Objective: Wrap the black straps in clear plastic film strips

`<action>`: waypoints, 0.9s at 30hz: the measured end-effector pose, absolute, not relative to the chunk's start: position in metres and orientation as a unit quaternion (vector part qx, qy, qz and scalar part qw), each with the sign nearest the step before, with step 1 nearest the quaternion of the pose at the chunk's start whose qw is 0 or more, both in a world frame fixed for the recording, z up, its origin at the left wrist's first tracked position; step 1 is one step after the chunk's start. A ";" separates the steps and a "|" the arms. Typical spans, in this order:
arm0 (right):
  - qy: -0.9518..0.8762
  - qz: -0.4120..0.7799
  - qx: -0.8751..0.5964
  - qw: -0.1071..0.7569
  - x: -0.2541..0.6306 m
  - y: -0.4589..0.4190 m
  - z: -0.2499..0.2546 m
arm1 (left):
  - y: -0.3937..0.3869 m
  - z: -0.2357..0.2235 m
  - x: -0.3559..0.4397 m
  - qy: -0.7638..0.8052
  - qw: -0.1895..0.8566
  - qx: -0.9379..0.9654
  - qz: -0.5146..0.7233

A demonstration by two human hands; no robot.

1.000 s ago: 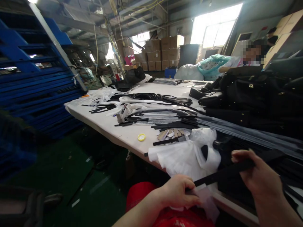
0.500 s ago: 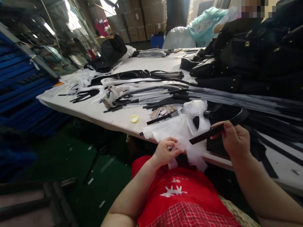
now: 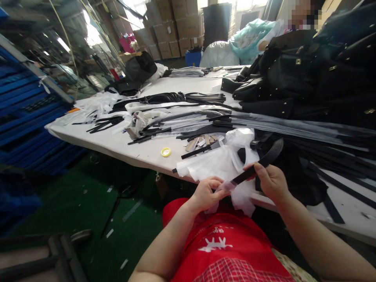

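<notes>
My right hand (image 3: 269, 181) is closed on a long black strap (image 3: 262, 160) that curves up and to the right over the table's near edge. My left hand (image 3: 208, 193) pinches a thin translucent white sleeve (image 3: 226, 185) at the strap's lower end, just off the table edge above my red apron (image 3: 226, 250). A crumpled white plastic bag (image 3: 219, 162) lies on the table right behind both hands.
The white table (image 3: 129, 147) carries piles of black straps (image 3: 188, 129), clear sleeves and a yellow tape ring (image 3: 166, 152). Black bags (image 3: 305, 78) are stacked at the right, with another person behind them. Blue pallets (image 3: 26, 113) stand left, over green floor. Cardboard boxes line the back.
My right hand has moved the strap down and left so its end meets my left hand, which now pinches the white sleeve at that end. The camera tilted slightly.
</notes>
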State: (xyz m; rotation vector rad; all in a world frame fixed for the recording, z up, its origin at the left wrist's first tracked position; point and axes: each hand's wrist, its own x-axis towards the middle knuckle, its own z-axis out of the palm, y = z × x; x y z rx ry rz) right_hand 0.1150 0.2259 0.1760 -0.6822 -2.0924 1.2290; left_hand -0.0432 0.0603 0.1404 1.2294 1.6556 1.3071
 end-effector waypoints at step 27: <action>-0.585 0.725 -0.262 0.252 0.095 0.217 0.148 | 0.066 0.127 -0.032 0.616 0.439 0.405 0.513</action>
